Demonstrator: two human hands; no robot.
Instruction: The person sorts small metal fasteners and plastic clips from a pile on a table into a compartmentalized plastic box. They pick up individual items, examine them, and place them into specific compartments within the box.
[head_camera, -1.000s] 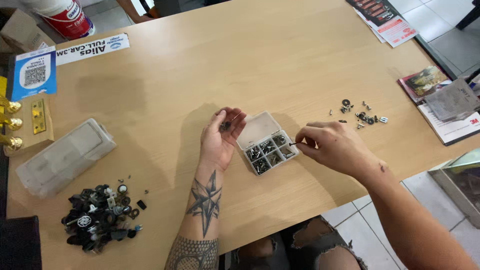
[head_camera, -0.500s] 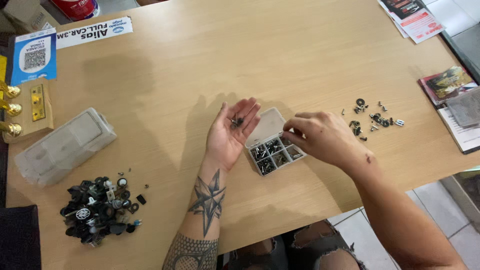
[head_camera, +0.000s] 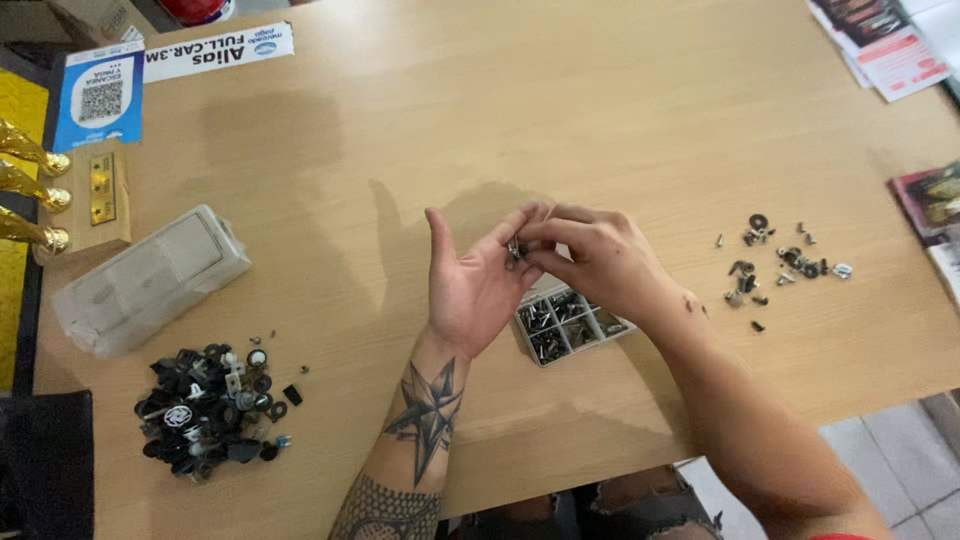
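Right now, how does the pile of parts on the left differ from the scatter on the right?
The left pile is heaped tight and mostly black; the right scatter is spread loose and thin, with bare table between pieces. The left pile holds far more parts, and they look bigger. The left pile lies near the table's front edge, the right scatter further back. Both are small hardware on the table, untouched by either hand.

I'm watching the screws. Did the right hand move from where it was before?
Yes. The right hand has come off the small parts box, up and leftward to meet the left hand over a tiny metal piece.
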